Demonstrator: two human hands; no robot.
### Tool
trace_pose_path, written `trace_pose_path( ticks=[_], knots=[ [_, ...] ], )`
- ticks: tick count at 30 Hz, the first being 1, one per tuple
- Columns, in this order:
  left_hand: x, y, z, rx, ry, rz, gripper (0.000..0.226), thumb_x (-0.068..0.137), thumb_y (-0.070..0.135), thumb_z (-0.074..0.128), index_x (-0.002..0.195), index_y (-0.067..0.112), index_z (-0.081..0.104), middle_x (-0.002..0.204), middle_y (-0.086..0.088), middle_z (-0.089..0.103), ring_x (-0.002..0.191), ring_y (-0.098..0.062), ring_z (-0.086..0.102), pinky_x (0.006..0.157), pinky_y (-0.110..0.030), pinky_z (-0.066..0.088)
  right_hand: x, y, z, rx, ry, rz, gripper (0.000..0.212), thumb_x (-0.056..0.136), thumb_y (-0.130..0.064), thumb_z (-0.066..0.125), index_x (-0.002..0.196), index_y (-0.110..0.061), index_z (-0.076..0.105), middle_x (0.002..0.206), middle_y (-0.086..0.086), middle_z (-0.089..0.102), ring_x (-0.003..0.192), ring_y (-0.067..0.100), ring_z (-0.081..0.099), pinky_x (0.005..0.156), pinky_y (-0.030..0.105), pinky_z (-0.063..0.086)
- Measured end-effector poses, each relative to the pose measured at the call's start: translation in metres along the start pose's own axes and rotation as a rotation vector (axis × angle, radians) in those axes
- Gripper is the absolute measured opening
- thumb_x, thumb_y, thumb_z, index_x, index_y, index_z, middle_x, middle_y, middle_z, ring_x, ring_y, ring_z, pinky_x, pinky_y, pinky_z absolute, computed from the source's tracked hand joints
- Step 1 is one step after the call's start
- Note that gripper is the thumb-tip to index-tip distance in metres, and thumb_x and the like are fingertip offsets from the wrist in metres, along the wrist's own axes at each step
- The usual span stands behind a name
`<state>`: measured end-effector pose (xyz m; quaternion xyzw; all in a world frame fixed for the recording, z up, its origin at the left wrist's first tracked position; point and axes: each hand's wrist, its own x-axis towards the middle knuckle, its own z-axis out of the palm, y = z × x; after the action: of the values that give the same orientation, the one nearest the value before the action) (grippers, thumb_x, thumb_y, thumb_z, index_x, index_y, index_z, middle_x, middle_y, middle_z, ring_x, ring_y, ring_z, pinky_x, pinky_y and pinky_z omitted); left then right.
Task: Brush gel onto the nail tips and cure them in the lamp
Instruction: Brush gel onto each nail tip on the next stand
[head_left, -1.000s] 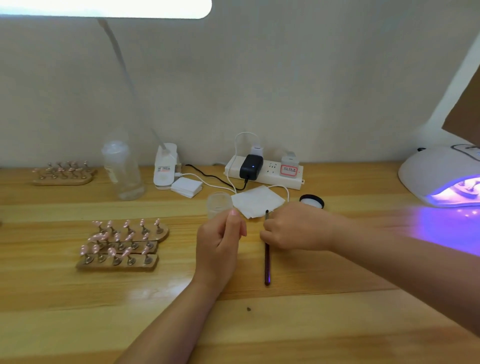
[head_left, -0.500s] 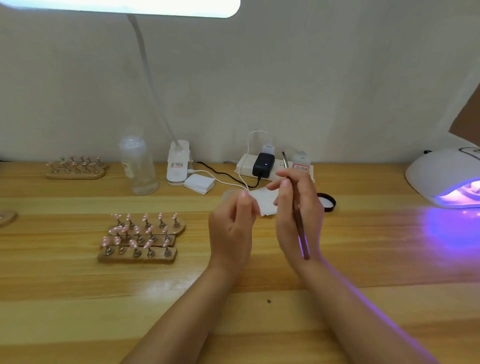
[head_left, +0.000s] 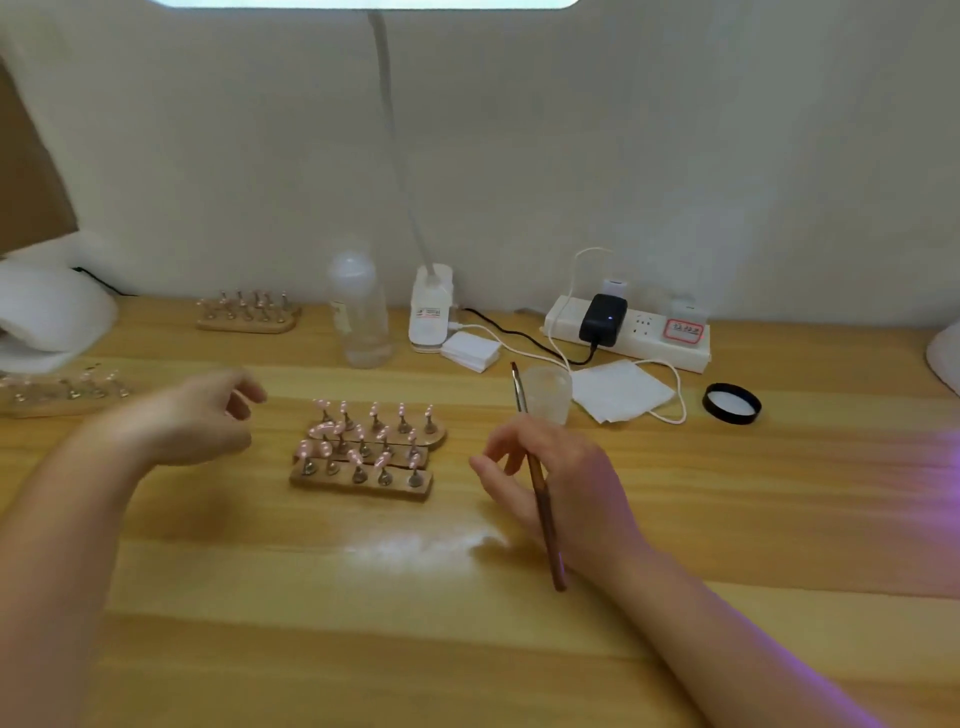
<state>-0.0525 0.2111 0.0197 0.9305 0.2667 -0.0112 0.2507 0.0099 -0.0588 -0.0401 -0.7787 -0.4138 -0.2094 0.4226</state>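
Pink nail tips (head_left: 363, 441) stand on small pegs on three wooden holders in the middle of the table. My right hand (head_left: 561, 483) holds a brown gel brush (head_left: 537, 483) just right of the holders, bristle end up and away from me. My left hand (head_left: 208, 415) hovers left of the holders with fingers loosely curled and nothing in it. A small clear gel jar (head_left: 548, 392) stands on the table behind the brush tip, and its black lid (head_left: 731, 402) lies further right. The curing lamp (head_left: 945, 358) shows only as a white edge at the far right, casting purple light.
More holders with tips sit at back left (head_left: 247, 312) and at the far left (head_left: 62, 389). Along the back stand a clear bottle (head_left: 361, 312), a desk lamp base (head_left: 430, 312), a pad stack (head_left: 470, 351), a power strip (head_left: 628, 332) and a white wipe (head_left: 618, 389).
My view has swung left. My left hand has let go of the gel jar, which now stands on the table, and moved left. My right hand has lowered with the brush.
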Motion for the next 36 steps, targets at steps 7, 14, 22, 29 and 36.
trace_pose_path(
  ticks=[7,14,22,29,36],
  knots=[
    [-0.003,-0.007,0.014,0.035,-0.212,0.065,0.024,0.072,0.000,0.067,0.082,0.019,0.058,0.082,0.000,0.060,0.070,-0.010,0.056,0.059,-0.016,0.041,-0.001,0.004,0.003,-0.080,-0.070,-0.017,0.011,0.078,-0.028,0.067,0.077,-0.018,0.062,0.070,-0.013,0.061,0.068,0.000,0.054,0.068,0.017,0.042],
    [-0.017,0.004,0.022,-0.025,-0.185,0.121,0.019,0.066,0.003,0.079,0.071,0.009,0.062,0.062,0.000,0.064,0.044,-0.001,0.055,0.041,-0.009,0.039,0.002,0.005,-0.009,0.040,0.067,0.022,0.022,0.082,-0.034,0.055,0.077,-0.013,0.062,0.068,-0.017,0.055,0.060,0.006,0.056,0.059,0.025,0.049],
    [-0.044,0.034,0.054,0.128,-0.112,0.281,0.023,0.064,0.029,0.081,0.061,0.023,0.060,0.060,0.009,0.062,0.058,0.002,0.057,0.057,-0.019,0.045,0.007,0.013,-0.028,0.194,0.261,0.253,0.012,0.085,-0.030,0.054,0.076,-0.023,0.057,0.065,-0.002,0.063,0.063,0.010,0.058,0.060,0.028,0.049],
    [-0.045,0.079,0.104,-0.106,0.035,0.451,0.018,0.074,0.039,0.072,0.080,0.027,0.060,0.069,0.008,0.057,0.066,-0.004,0.052,0.062,-0.026,0.044,0.016,0.023,-0.050,0.348,0.428,0.376,0.025,0.090,-0.031,0.042,0.073,-0.024,0.059,0.057,0.000,0.063,0.049,0.002,0.050,0.054,0.016,0.042],
    [-0.027,0.082,0.117,-0.146,0.146,0.557,0.017,0.078,0.040,0.067,0.088,0.028,0.061,0.067,0.010,0.054,0.066,-0.002,0.049,0.059,-0.025,0.042,0.019,0.034,-0.065,0.453,0.513,0.446,0.045,0.101,-0.032,0.030,0.072,-0.023,0.064,0.045,0.001,0.055,0.042,0.012,0.044,0.043,0.014,0.035]
  ],
)
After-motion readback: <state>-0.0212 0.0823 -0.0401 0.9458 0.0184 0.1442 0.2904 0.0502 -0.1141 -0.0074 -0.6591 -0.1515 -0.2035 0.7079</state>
